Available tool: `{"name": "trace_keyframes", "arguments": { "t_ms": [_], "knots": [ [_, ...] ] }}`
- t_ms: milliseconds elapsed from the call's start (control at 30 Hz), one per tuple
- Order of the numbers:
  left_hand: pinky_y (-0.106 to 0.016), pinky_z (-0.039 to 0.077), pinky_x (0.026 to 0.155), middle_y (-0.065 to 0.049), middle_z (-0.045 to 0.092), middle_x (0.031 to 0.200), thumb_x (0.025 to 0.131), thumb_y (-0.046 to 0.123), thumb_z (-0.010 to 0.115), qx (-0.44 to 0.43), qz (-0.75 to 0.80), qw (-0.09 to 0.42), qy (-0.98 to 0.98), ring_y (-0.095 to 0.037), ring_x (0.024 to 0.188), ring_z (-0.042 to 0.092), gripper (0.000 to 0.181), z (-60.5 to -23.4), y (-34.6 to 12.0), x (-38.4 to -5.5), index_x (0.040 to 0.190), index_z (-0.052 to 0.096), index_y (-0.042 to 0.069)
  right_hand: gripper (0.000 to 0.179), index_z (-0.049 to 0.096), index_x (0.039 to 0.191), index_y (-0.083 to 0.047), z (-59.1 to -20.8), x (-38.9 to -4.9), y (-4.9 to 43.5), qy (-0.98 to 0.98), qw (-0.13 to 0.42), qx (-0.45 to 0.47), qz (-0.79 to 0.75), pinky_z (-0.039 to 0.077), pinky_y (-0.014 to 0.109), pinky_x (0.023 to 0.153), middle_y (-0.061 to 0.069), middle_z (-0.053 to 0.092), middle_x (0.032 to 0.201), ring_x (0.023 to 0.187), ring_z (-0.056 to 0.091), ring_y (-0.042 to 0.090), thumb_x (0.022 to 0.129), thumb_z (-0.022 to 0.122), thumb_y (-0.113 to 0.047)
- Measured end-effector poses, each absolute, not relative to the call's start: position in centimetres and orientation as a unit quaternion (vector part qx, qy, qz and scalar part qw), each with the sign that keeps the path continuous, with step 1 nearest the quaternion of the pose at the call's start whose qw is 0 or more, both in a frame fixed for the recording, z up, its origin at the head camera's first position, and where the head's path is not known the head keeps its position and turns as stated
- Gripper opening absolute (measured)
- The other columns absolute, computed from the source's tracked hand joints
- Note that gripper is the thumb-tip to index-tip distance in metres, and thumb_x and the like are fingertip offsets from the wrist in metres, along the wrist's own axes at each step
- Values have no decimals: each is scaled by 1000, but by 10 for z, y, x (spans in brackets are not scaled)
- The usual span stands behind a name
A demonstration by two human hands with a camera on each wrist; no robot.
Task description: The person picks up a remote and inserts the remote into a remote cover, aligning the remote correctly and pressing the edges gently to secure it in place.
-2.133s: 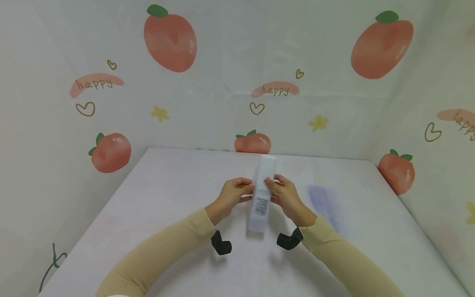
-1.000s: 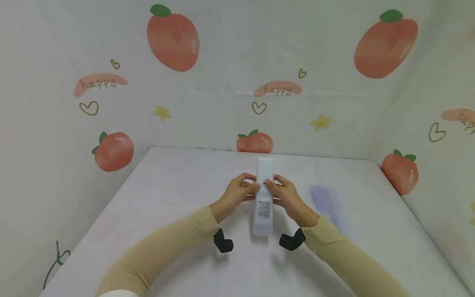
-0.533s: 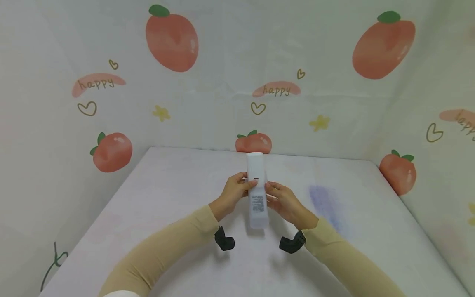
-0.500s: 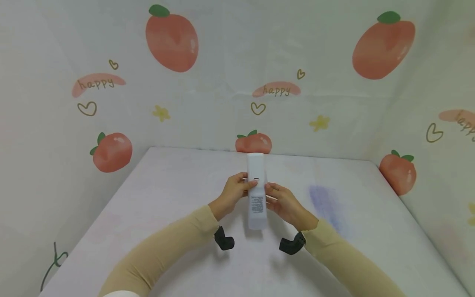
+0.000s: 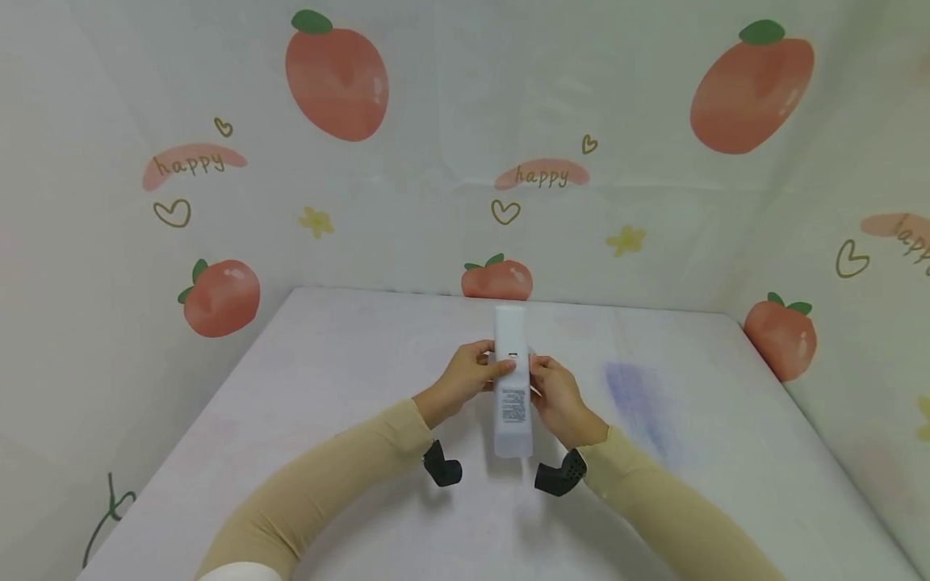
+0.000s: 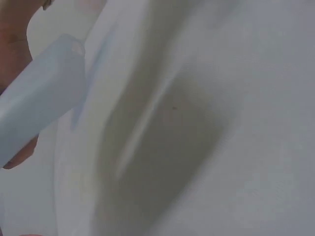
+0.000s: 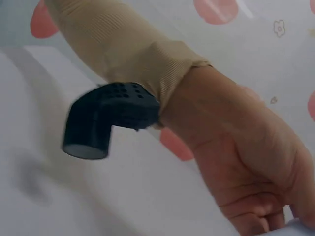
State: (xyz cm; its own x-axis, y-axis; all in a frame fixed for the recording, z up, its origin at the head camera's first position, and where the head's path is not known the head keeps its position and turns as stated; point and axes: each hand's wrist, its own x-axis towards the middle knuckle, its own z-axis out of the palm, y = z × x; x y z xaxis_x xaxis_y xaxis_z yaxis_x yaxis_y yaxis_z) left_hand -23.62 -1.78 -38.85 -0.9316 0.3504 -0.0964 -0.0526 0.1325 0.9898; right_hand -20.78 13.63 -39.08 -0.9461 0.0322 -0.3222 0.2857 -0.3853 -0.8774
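Note:
A long white plastic object (image 5: 512,339) stands tilted above the table, with a small dark slot, a block of fine print and a frosted lower end. My left hand (image 5: 465,375) grips its left side, thumb across the front and fingers behind. At its right edge is my right hand (image 5: 561,397), fingers bent against the side. The left wrist view has the rounded pale end of the plastic object (image 6: 47,91) in front of the right hand. Only a sliver of it shows beneath the right hand (image 7: 246,162) in the right wrist view.
The white table (image 5: 378,339) carries a faint purple smudge (image 5: 639,403). Black wrist cameras (image 5: 443,466) hang under both sleeves. A white cloth wall (image 5: 429,186) with printed red fruit rises behind, and a dark green cord (image 5: 111,508) shows at the left.
The plastic object was first tilted and pinched by both hands, then stood straighter and swung left and back right. The right thumb has left its front for the right edge.

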Motion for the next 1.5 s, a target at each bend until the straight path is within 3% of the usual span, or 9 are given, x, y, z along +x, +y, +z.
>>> {"name": "trace_keyframes", "arguments": {
  "t_ms": [167,400,567,633,767,900,1067,1300,1500],
  "knots": [
    [-39,57,83,-21,67,106,93,13,66,99,647,178,735,-19,87,66,36,-375,-19,-237,124,57,-3,12,55,94,-3,-378,-222,139,551,69,146,-819,46,19,72,0,55,94,84,51,10,102,45,-6],
    [-39,58,82,-19,68,106,92,15,67,81,627,211,746,-19,85,67,38,-369,-19,-236,124,57,-3,21,52,118,6,-374,-231,143,579,100,146,-796,46,17,72,6,51,109,93,47,14,102,41,-1],
    [-38,57,83,-17,67,104,92,16,68,77,630,202,746,-17,85,66,38,-372,-21,-238,123,58,-2,9,48,102,-11,-378,-224,144,536,147,129,-821,46,20,70,1,53,99,88,51,14,104,40,-9],
    [-39,57,84,-17,67,104,91,16,68,76,634,193,745,-18,86,66,38,-373,-23,-240,123,59,-2,6,45,105,-17,-378,-222,144,519,155,117,-833,47,21,71,2,53,102,88,52,14,105,40,-14],
    [-41,57,84,-16,67,103,89,16,71,76,637,173,747,-19,88,66,36,-373,-26,-242,120,61,-2,23,42,128,-22,-377,-217,143,536,138,81,-829,49,21,75,4,50,113,91,54,14,104,42,-22],
    [-40,57,84,-16,67,102,88,15,72,85,628,167,755,-18,88,65,35,-373,-27,-239,117,62,-2,41,38,138,-8,-375,-215,143,584,147,50,-797,49,25,81,5,50,120,98,57,16,103,46,-28],
    [-39,57,84,-16,67,106,86,16,74,101,621,162,760,-19,90,64,38,-381,-28,-235,117,60,-1,43,40,136,-1,-378,-215,146,632,163,38,-757,53,29,80,4,57,112,93,63,15,101,53,-22],
    [-37,52,94,-15,60,113,93,9,64,71,734,197,646,-18,97,62,52,-401,-32,-234,141,43,11,41,42,131,2,-382,-219,153,640,129,33,-756,53,28,75,-1,60,98,85,64,12,99,56,-20],
    [-35,54,91,-8,63,107,96,14,60,34,747,213,628,-15,92,63,28,-408,-28,-232,118,57,-3,39,40,131,0,-386,-218,159,619,139,27,-773,53,25,77,-2,60,97,86,64,11,100,54,-19]
  ]
}}
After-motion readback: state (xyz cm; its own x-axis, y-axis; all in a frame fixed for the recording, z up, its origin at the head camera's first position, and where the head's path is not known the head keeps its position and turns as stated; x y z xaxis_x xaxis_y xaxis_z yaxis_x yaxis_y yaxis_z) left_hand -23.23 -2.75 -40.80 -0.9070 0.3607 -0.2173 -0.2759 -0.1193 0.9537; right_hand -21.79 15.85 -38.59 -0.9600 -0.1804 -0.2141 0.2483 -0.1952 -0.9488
